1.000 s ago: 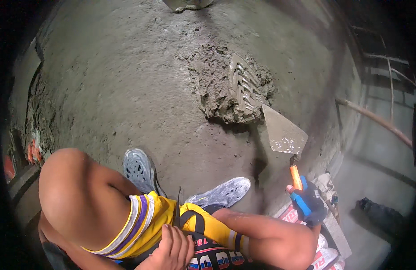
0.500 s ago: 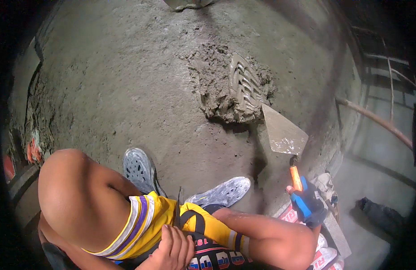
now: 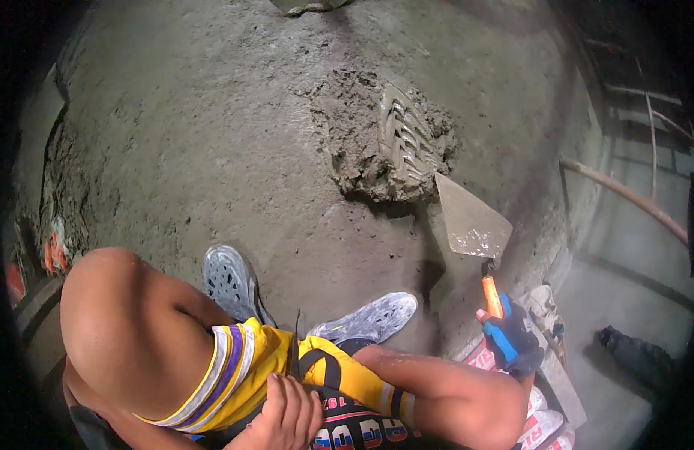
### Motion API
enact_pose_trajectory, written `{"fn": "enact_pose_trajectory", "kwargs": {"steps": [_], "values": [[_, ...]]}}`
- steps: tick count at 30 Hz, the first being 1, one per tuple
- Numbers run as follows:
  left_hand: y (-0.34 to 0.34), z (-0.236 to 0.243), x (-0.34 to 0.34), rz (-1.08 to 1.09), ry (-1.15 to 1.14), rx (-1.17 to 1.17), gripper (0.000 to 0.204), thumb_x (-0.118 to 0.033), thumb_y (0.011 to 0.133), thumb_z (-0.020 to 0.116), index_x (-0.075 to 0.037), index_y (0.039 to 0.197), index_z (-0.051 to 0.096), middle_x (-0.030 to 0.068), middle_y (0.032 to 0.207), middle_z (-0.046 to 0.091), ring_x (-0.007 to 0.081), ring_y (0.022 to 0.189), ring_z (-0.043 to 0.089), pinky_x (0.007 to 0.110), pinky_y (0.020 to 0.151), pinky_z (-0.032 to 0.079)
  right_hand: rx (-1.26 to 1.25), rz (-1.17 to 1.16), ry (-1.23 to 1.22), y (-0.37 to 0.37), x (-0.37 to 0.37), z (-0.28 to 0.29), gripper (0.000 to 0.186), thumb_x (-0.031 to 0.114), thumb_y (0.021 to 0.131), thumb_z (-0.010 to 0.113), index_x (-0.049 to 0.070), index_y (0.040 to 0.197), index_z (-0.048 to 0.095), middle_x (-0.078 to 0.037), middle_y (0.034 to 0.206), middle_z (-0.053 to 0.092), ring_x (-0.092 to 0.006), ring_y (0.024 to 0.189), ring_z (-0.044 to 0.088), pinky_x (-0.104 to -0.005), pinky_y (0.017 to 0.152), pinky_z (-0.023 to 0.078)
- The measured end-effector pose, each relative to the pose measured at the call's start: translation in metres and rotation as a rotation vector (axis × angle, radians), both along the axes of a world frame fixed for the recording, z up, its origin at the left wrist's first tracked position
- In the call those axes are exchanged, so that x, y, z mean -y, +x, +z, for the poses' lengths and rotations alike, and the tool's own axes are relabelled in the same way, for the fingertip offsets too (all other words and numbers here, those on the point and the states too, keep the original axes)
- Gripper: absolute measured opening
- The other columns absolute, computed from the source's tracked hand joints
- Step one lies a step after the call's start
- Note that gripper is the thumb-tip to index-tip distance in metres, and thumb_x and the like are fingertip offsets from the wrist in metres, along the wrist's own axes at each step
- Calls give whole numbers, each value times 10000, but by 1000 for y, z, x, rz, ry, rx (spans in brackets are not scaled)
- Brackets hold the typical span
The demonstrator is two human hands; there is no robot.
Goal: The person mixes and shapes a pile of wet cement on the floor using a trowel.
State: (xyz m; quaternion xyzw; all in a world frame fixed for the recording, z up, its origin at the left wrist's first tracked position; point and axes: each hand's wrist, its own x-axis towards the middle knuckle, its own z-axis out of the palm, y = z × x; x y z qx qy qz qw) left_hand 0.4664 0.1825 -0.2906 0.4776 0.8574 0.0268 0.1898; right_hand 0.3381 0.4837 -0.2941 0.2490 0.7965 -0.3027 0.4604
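Note:
My right hand [image 3: 518, 339], in a dark and blue glove with a bare thumb, is closed round the orange handle of a pointed trowel [image 3: 474, 223]. The trowel's flat metal blade, smeared with grey, points away from me. Its tip meets the near right edge of a heap of wet mortar [image 3: 354, 146] on the grey floor. Ridged, shiny trowel marks run across the heap's right half. My bare left hand [image 3: 288, 414] rests in my lap on the dark shirt, fingers lying loosely extended and holding nothing that shows.
My shoes [image 3: 369, 318] stand on the rough cement floor [image 3: 189, 165], nearer than the heap. Printed bags [image 3: 546, 424] and a crumpled cloth [image 3: 540, 306] lie beside my right hand. A pole [image 3: 624, 196] slants beyond the floor's right edge, above a lower level with a dark bundle [image 3: 636, 358].

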Motion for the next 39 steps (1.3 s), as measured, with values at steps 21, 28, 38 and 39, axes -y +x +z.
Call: {"fn": "enact_pose_trajectory", "kwargs": {"steps": [21,28,38,39], "values": [[-3,4,-1,-22,-26,39,407,-259,929,444,43,1155,598,229,981,670,406,936,664,594,906,500,-58,63,30,-4,-15,-1,121,140,908,647,22,922,620,-44,715,643,-140,686,646,-299,634,520],[-50,20,24,-264,-43,-308,886,-639,678,465,92,1161,598,215,987,698,322,904,700,449,858,555,-115,222,184,-30,-47,-12,151,156,898,673,16,891,617,-60,704,634,-157,671,650,-322,612,531],[11,-1,-3,75,4,-104,1363,-997,387,559,128,1155,606,195,997,728,236,897,738,306,816,611,-45,-97,65,3,-30,-12,269,190,870,729,53,1065,604,10,794,542,-82,669,513,-234,607,418],[9,0,-2,66,3,-96,1362,-996,387,560,128,1155,606,195,998,728,236,898,737,306,816,611,-39,-77,47,0,-24,-10,279,191,870,730,54,1075,601,4,806,546,-87,682,518,-233,618,419]]}}
